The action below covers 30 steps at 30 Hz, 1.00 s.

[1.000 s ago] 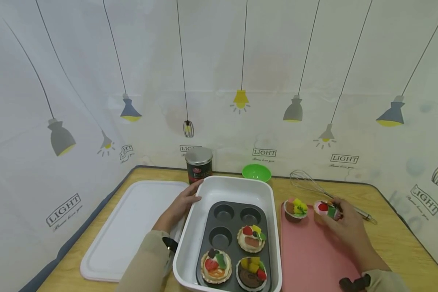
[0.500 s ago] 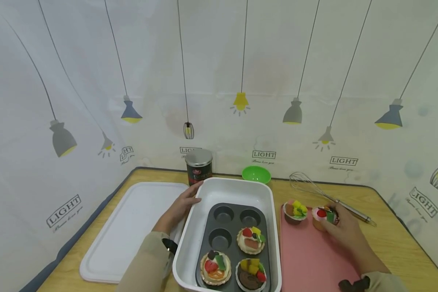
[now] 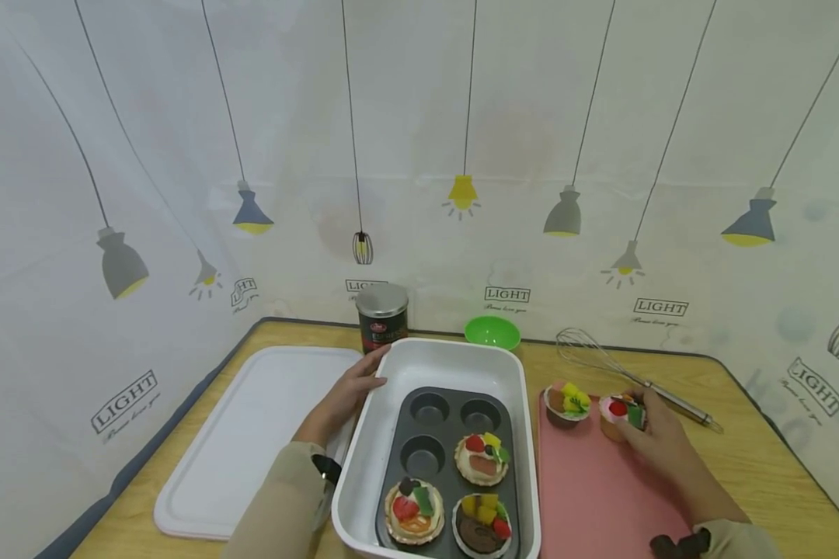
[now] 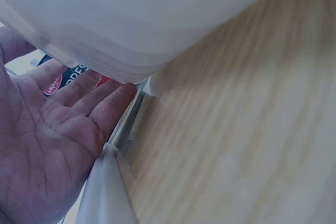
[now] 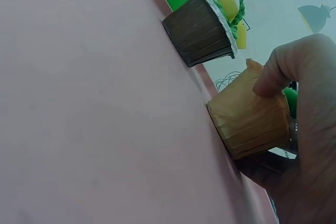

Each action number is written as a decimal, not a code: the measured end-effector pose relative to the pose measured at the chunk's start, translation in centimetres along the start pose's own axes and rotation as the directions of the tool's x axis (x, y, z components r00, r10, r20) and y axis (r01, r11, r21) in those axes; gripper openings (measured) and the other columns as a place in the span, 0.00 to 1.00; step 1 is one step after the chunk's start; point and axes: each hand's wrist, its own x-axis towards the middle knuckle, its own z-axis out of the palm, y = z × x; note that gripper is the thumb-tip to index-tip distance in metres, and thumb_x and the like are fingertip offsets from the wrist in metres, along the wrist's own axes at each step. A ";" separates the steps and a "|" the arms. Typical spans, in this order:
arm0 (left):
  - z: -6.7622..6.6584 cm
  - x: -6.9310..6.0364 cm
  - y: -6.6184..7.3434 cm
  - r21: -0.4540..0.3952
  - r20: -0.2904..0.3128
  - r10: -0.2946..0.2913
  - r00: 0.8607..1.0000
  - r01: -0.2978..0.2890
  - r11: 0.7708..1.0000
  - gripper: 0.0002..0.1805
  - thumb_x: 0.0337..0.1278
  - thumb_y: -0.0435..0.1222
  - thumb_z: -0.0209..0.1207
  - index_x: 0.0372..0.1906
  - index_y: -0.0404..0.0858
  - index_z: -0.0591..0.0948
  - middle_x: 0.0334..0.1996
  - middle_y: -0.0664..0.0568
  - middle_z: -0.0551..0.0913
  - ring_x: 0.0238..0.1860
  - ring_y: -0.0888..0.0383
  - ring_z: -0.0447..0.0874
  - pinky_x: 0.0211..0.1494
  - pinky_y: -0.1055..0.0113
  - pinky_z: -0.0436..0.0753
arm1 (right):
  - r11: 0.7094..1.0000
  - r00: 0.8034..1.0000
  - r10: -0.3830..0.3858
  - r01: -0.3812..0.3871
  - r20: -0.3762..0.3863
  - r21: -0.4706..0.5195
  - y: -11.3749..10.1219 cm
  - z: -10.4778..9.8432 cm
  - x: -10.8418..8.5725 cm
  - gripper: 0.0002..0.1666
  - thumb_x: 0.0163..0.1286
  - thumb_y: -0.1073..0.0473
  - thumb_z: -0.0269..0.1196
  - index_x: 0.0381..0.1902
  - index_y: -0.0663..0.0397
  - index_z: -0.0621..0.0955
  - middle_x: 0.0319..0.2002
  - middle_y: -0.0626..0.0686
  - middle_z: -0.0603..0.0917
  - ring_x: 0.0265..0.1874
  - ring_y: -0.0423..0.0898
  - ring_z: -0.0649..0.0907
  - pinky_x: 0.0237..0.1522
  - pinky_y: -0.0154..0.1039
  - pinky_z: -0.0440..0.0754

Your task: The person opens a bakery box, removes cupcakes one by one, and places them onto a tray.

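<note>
At the upper left edge of a white basin (image 3: 454, 360) my left hand (image 3: 342, 400) rests with extended fingers; the left wrist view shows its palm and fingers (image 4: 68, 98) beside the basin's outer wall. My right hand (image 3: 660, 435) pinches a pink-topped cupcake (image 3: 617, 419) between thumb and fingers. In the right wrist view the cupcake's tan paper cup (image 5: 247, 116) touches the pink tray (image 3: 594, 481). To its left stands a fruit-topped cupcake (image 3: 566, 405) in a dark cup. Inside the basin lies a dark muffin pan (image 3: 405, 450) holding two tarts (image 3: 414, 512) and a chocolate cupcake (image 3: 481, 528).
A white board (image 3: 252, 442) lies left of the basin. Behind the basin stand a lidded can (image 3: 382, 318) and a green bowl (image 3: 492, 332). A whisk (image 3: 622, 370) lies behind the pink tray. Fabric with printed lamps surrounds the table.
My right hand has moved slightly down and left with the pink-topped cupcake, away from the whisk handle. The left hand stays at the basin.
</note>
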 end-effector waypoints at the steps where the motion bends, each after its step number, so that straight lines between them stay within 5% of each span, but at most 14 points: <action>1: 0.0 0.0 0.0 -0.001 -0.001 0.000 1.000 0.000 1.000 0.35 0.72 0.29 0.47 0.80 0.39 0.52 0.79 0.40 0.52 0.74 0.38 0.58 0.67 0.50 0.71 | 1.000 1.000 -0.004 0.004 0.000 0.001 0.0 0.0 0.0 0.29 0.65 0.63 0.67 0.59 0.69 0.69 0.48 0.66 0.79 0.42 0.56 0.79 0.38 0.44 0.76; 24: -0.1 0.0 -0.2 0.001 -0.002 0.005 1.000 -0.005 1.000 0.36 0.71 0.29 0.48 0.80 0.38 0.53 0.79 0.39 0.52 0.73 0.38 0.60 0.63 0.55 0.74 | 0.998 0.999 -0.040 0.040 0.007 0.042 0.1 0.1 0.0 0.32 0.66 0.61 0.65 0.63 0.71 0.68 0.54 0.68 0.76 0.48 0.57 0.77 0.44 0.25 0.67; 27: 0.0 0.0 -0.1 0.004 -0.005 -0.003 1.000 0.003 1.000 0.36 0.71 0.29 0.48 0.80 0.39 0.53 0.78 0.40 0.54 0.72 0.39 0.62 0.62 0.55 0.75 | 0.995 0.997 -0.075 0.076 -0.019 0.057 -0.1 0.1 0.1 0.32 0.67 0.61 0.65 0.63 0.73 0.69 0.55 0.69 0.76 0.50 0.59 0.76 0.47 0.31 0.68; 30: 0.0 0.0 0.0 0.009 -0.008 -0.011 1.000 0.011 1.000 0.35 0.71 0.30 0.47 0.80 0.41 0.54 0.78 0.41 0.55 0.71 0.40 0.63 0.62 0.55 0.75 | 0.992 0.993 -0.112 0.114 -0.049 0.046 -0.3 0.1 0.2 0.31 0.68 0.60 0.64 0.63 0.73 0.70 0.56 0.71 0.76 0.54 0.66 0.73 0.54 0.51 0.69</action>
